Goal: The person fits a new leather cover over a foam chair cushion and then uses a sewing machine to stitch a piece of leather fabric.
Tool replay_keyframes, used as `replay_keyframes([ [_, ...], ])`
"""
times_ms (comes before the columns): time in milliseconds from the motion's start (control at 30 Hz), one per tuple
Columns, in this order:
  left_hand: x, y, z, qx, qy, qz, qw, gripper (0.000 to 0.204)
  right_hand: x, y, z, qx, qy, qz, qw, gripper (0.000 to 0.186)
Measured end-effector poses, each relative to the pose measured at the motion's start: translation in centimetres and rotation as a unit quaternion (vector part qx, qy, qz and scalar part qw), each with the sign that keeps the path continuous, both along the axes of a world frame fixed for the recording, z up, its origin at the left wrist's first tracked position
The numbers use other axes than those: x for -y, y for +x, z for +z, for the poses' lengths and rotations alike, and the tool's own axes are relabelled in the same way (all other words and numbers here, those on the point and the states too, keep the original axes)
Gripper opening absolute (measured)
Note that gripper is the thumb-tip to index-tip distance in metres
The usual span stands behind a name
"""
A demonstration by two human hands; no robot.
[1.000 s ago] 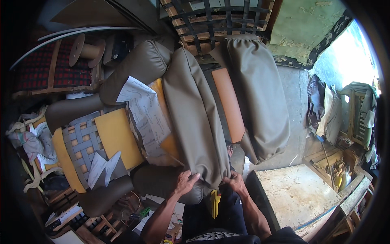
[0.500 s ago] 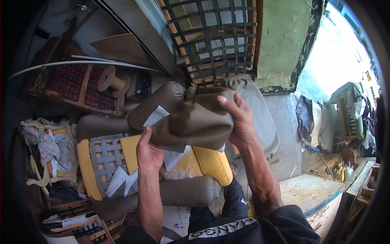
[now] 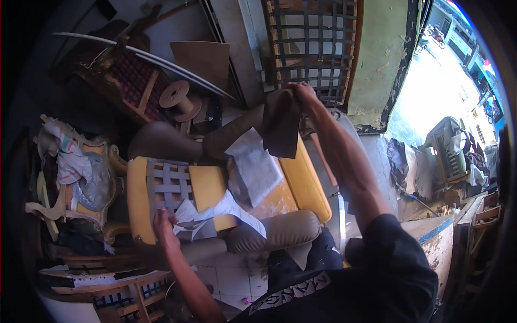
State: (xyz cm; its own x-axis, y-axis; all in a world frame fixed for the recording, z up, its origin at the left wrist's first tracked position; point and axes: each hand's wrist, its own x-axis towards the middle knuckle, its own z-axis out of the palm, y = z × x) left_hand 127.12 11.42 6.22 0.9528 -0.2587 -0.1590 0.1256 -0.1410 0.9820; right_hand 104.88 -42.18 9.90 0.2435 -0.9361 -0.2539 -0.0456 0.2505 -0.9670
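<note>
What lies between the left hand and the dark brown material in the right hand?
In the head view, grey webbing, a yellow panel and a pale sheet lie between the left hand and the dark brown material.

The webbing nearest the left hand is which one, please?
The grey webbing on the yellow-padded chair, close to the left hand; the black webbing is farther off.

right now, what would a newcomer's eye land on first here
Probably the glaring daylight at the upper right, then the exposed yellow foam around the middle. Above that foam, the right hand grips dark brown material, just below a frame laced with dark straps. A brown spool stands out at upper left.
</note>
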Motion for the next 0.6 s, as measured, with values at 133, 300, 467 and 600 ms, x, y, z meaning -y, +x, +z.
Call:
replay_keyframes([
  [133,-8.2,-1.5,-6.8,0.250,0.255,-0.022,0.934,0.043,6.0,-0.6,5.8,-0.013,-0.102,0.030,0.994,0.025],
  [300,-17.3,-10.1,-12.3,0.058,0.302,-0.013,0.951,0.048,6.3,-0.5,10.0,0.033,-0.147,0.008,0.989,0.026],
  [467,-22.7,-15.1,-12.4,0.026,0.407,-0.207,0.890,0.040,4.3,-1.8,11.8,0.100,-0.070,-0.119,0.985,0.029],
  [600,-18.0,-15.7,-6.4,0.034,0.404,-0.314,0.859,0.038,9.5,-3.1,6.7,0.042,-0.208,-0.113,0.971,0.027],
])
